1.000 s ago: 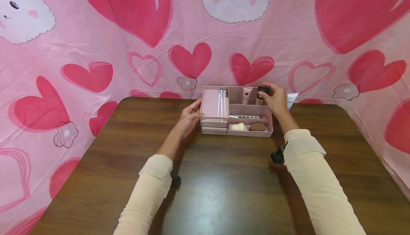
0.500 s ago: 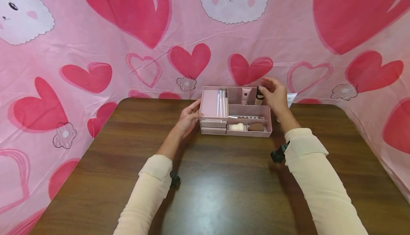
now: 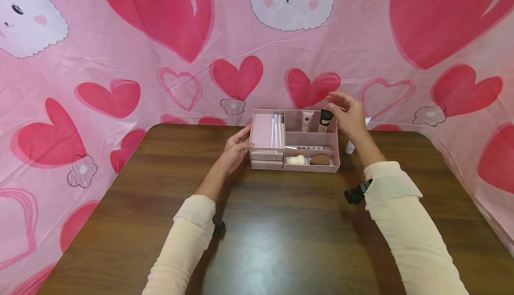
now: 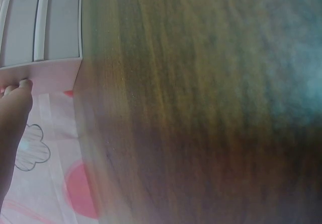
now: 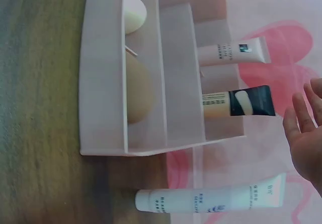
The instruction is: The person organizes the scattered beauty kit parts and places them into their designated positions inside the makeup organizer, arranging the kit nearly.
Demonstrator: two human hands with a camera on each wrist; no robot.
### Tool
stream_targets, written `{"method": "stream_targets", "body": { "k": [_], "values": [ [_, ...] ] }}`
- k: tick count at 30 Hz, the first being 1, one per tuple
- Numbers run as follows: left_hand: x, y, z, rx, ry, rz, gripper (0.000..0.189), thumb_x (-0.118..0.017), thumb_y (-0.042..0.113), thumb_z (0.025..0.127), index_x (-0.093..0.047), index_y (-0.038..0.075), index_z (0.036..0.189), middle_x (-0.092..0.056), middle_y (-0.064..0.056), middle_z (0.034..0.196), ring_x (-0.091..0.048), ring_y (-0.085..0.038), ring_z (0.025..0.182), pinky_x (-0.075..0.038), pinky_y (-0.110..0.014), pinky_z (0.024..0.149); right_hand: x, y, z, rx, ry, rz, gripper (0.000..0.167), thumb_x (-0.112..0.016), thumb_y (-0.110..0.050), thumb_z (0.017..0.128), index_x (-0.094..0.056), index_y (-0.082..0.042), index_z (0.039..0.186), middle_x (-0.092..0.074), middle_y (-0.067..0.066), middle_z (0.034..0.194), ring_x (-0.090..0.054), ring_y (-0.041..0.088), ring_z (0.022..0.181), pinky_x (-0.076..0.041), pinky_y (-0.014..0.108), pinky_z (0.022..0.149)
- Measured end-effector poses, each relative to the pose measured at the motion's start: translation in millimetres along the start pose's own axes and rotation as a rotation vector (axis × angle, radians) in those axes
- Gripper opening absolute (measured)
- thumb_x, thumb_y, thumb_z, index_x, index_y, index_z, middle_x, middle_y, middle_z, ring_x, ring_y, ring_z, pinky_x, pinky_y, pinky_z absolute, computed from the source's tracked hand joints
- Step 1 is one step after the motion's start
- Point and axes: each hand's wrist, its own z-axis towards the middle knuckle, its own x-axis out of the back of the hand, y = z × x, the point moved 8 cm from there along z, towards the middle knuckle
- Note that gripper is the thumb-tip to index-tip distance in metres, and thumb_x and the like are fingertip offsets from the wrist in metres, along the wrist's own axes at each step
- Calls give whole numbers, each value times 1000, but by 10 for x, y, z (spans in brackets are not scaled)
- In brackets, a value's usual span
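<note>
A pink makeup organizer (image 3: 336, 150) stands at the back of the table. My left hand (image 3: 236, 150) rests against its left side, thumb by the front corner and fingers along the wall. Just off the organizer's back right corner, my right hand (image 3: 350, 116) is raised with its fingers apart and nothing in them. Close by it, a black and beige foundation tube (image 5: 216, 104) stands in the rear compartment beside a pink tube (image 3: 307, 121). Outside the organizer's right side stands a white tube (image 5: 209, 199), partly hidden behind my right hand in the head view.
Slim pens or brushes (image 3: 277, 130) lie on the organizer's left top, above two small drawers (image 3: 267, 160). A cream sponge (image 3: 296, 159) and a brown sponge (image 3: 320, 159) sit in the front compartments. A pink heart-print cloth (image 3: 241, 22) hangs behind the wooden table (image 3: 265, 223).
My right hand has let go of the foundation tube and moved right, away from it. The tube now leans slightly in its compartment. My left hand has stayed at the organizer's side.
</note>
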Motion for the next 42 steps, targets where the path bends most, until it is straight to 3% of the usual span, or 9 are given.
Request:
{"method": "stream_targets", "body": {
  "k": [5,11,22,32,38,42],
  "values": [
    [-4,-6,2,0,-1,-5,74,-37,-15,88,-17,-7,159,-14,-20,171,-20,-33,155,-44,-12,96,81,-83,-15,33,-40,-14,34,-60,-3,98,-61,11,130,-66,-29,98,-63,-12,98,-48,4,90],
    [1,-4,0,-4,1,-7,75,-37,-15,88,-17,-7,159,-14,-21,171,-20,-34,155,-44,-12,97,242,-160,-18,82,-45,-72,31,-61,-2,97,-64,13,124,-64,-38,91,-62,-16,94,-46,3,88],
    [18,-11,0,0,14,-17,74,-38,-16,88,-17,-7,159,-15,-21,170,-21,-34,154,-46,-11,95,591,-79,-16,99,37,-10,28,-61,2,96,-66,14,121,-70,-34,91,-66,-13,90,-49,3,84],
    [-4,8,3,-3,8,3,74,-37,-16,89,-17,-7,159,-15,-21,170,-21,-34,155,-46,-12,95,810,-25,-85,55,103,44,23,-63,5,93,-70,12,113,-73,-28,86,-63,-9,80,-48,5,73],
    [5,-1,6,9,11,12,74,-38,-16,89,-17,-6,159,-15,-19,171,-21,-33,156,-45,-13,97,903,222,-86,23,113,8,21,-64,2,93,-75,-1,111,-71,-31,85,-61,-12,80,-46,5,75],
    [4,-8,2,11,9,10,74,-38,-16,89,-17,-6,159,-15,-19,171,-21,-33,156,-44,-13,96,899,318,-111,25,76,131,26,-63,8,91,-77,-11,104,-75,-24,86,-66,-10,80,-49,4,76]
  ]
}}
